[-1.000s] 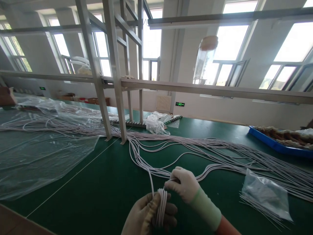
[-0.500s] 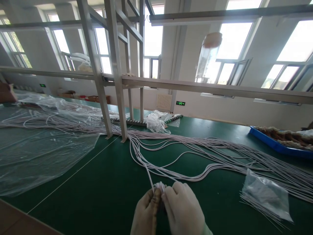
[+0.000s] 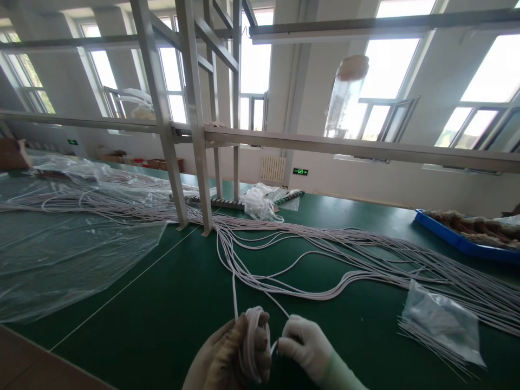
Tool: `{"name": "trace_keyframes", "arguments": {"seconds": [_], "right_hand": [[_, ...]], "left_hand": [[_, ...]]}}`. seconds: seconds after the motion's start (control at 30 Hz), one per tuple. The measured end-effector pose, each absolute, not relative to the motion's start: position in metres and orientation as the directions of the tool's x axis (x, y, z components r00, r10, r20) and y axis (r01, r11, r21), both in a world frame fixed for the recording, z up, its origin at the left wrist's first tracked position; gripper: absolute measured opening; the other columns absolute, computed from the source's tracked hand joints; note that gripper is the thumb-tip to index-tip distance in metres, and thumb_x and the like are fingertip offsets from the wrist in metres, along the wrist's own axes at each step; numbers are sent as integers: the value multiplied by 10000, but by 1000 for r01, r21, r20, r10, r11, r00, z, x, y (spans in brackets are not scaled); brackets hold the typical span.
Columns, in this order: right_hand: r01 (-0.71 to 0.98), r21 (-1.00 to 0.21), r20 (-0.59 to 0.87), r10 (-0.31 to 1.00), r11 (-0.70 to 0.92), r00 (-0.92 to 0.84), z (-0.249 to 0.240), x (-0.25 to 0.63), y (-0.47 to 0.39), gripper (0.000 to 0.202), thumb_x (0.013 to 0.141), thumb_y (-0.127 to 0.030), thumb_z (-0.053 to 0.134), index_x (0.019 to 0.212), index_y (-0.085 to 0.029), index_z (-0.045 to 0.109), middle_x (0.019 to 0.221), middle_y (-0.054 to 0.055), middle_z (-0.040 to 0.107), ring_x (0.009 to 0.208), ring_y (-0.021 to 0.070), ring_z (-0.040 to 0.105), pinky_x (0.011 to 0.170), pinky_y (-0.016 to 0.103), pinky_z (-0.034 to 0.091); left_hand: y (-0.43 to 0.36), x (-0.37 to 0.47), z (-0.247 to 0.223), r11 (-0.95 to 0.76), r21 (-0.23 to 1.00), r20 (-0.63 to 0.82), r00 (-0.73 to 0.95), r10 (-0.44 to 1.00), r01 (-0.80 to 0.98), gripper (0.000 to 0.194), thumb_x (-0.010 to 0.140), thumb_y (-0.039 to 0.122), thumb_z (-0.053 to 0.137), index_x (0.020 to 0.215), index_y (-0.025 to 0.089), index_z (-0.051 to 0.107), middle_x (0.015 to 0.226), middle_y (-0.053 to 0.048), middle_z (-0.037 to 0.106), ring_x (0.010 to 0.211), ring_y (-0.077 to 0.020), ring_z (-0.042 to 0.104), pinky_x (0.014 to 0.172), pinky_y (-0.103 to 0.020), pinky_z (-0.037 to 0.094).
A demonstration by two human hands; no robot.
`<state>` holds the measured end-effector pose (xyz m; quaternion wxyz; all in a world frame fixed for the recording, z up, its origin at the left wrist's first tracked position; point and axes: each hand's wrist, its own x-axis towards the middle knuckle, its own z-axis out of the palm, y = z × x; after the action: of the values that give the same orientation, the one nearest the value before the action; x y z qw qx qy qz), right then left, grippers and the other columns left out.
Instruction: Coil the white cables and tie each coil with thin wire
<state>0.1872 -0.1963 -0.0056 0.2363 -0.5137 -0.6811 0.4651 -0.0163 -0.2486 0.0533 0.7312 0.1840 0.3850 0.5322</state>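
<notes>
Both hands wear pale gloves at the near edge of the green table. My left hand (image 3: 225,355) is closed around a small coil of white cable (image 3: 252,346), with some fingers inside the loops. Just right of it, my right hand (image 3: 306,346) pinches a strand of the same cable beside the coil. One strand rises from the coil to the long bundle of pale cables (image 3: 325,292) lying across the table, and another runs from that bundle down to my right hand.
Metal rack posts (image 3: 197,162) stand on the green table (image 3: 162,325). Plastic sheeting (image 3: 81,265) covers cables at left. A clear bag (image 3: 442,319) with thin strips lies at right, below a blue tray (image 3: 463,244). A jar (image 3: 345,97) sits on the shelf.
My left hand has moved left and turned, showing the coil's side. My right hand has drawn away to the right from the coil, holding the strand.
</notes>
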Motion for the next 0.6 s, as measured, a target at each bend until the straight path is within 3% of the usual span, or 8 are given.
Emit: {"name": "trace_keyframes", "arguments": {"seconds": [0.1, 0.2, 0.33, 0.47, 0.6], "right_hand": [[555, -821, -63, 944, 136, -324, 23, 190, -171, 220, 811, -249, 784, 699, -178, 609, 794, -16, 548, 706, 168, 512, 631, 282, 428], [624, -757, -27, 946, 192, -324, 55, 180, -164, 210, 830, -212, 787, 708, -176, 620, 818, -18, 550, 709, 168, 522, 646, 289, 462], [713, -654, 38, 953, 252, -302, 77, 164, -176, 161, 926, -238, 711, 782, -187, 662, 849, 11, 590, 749, 205, 561, 653, 325, 491], [800, -530, 81, 955, 282, -284, 74, 157, -191, 178, 1002, -223, 593, 853, -196, 686, 874, 45, 608, 793, 240, 582, 693, 383, 519], [839, -473, 78, 961, 269, -265, 72, 157, -196, 207, 1020, -220, 557, 859, -190, 684, 856, 56, 597, 785, 247, 584, 698, 400, 526]], "left_hand": [[-249, -14, 49, 495, 658, -390, 305, 869, -568, 519, 738, 505, 861, 1019, 83, 751, 828, -106, 776, 698, -222, 703, 630, -310, 530], [-245, -12, 50, 584, 618, -432, 392, 812, -526, 562, 705, 499, 891, 1012, 57, 731, 841, -133, 781, 724, -233, 716, 676, -323, 519], [-241, -10, 56, 545, 726, -451, 308, 838, -419, 668, 591, 599, 917, 988, 98, 724, 941, -161, 782, 834, -307, 723, 749, -385, 520], [-243, -8, 58, 482, 838, -438, 210, 874, -258, 668, 668, 709, 804, 998, 133, 731, 901, -146, 756, 885, -358, 700, 790, -436, 525], [-246, -2, 55, 450, 849, -412, 186, 892, -277, 646, 697, 735, 762, 968, 150, 730, 877, -128, 751, 820, -325, 695, 748, -407, 519]]}}
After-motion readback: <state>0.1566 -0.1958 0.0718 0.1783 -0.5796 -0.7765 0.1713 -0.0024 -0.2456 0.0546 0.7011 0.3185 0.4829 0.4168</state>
